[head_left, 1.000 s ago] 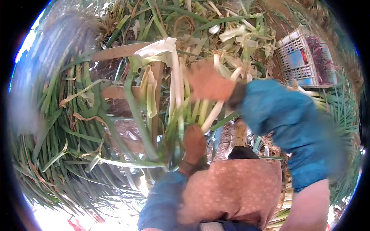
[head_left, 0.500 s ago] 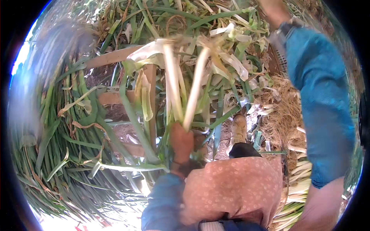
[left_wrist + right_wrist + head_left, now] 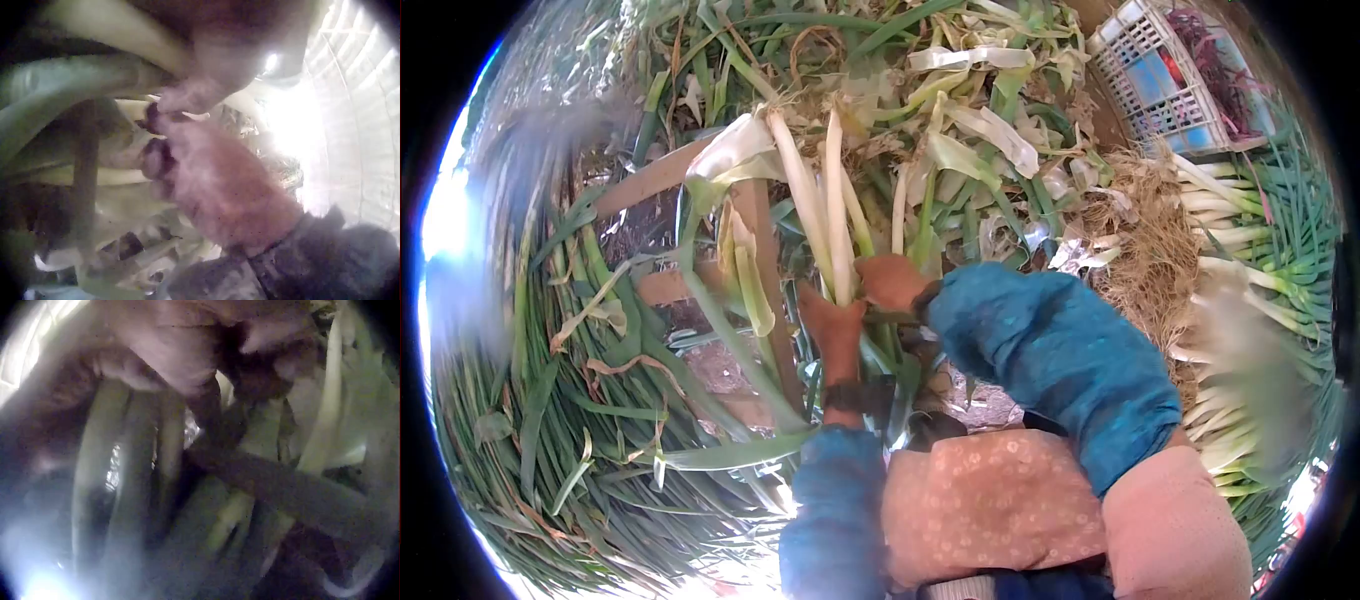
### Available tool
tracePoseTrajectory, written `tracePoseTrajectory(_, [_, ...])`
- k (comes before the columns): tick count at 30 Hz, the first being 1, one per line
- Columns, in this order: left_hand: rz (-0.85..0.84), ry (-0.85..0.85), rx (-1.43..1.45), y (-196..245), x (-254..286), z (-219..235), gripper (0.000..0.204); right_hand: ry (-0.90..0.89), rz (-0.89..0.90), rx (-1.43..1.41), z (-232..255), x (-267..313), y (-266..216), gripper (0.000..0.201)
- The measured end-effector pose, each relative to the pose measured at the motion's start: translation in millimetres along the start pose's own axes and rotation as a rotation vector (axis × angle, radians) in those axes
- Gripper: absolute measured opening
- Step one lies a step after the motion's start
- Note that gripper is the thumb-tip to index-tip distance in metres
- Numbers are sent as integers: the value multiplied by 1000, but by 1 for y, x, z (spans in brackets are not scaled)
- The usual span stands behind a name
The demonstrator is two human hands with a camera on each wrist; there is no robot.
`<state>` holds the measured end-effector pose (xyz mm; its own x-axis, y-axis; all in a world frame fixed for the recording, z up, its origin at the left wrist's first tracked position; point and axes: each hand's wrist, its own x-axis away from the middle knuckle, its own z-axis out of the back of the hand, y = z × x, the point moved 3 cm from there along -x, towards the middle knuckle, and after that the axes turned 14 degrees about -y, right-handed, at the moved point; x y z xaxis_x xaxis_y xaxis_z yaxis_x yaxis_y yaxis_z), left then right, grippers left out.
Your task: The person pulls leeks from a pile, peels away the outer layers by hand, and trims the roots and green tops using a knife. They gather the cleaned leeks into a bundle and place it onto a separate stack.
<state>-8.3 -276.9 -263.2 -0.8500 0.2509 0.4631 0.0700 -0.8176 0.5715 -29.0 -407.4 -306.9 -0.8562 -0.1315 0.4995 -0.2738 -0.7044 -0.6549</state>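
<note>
In the head view, my left hand (image 3: 835, 325) grips green onions (image 3: 836, 215) with long white stalks and roots pointing away from me. Close beside it, my right hand (image 3: 892, 282) has its fingers curled at the same stalks, where white turns to green. From the left wrist, the right hand (image 3: 219, 181) shows with fingertips pinching at the green onion stalks, the left hand (image 3: 231, 50) just above. Green leaves (image 3: 100, 456) hang below the hands in the right wrist view; that view is dim and blurred.
A thick heap of green onions (image 3: 510, 400) lies on the left, by a wooden frame (image 3: 765, 270). Peeled leaves and skins (image 3: 980, 140) cover the far side. White-stalked onions (image 3: 1230, 200) with a root pile (image 3: 1145, 240) lie right, near a white plastic crate (image 3: 1155, 90).
My right hand reached far out to the upper right, then came back beside the left hand. The left hand kept its hold, and the white stalks now stand closer together.
</note>
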Motion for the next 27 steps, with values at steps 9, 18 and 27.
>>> tracePoseTrajectory(9, [104, -413, 541, -17, -35, -10, 65, 98, -203, -679, -25, -6, 80, 43])
tracePoseTrajectory(18, [-101, -374, 301, 5, -7, -39, 82, -222, -7, -1445, -6, 14, 74, 67])
tracePoseTrajectory(27, [-107, -46, -120, -56, -31, -63, 52, -157, -154, -1413, -8, 13, 49, 70])
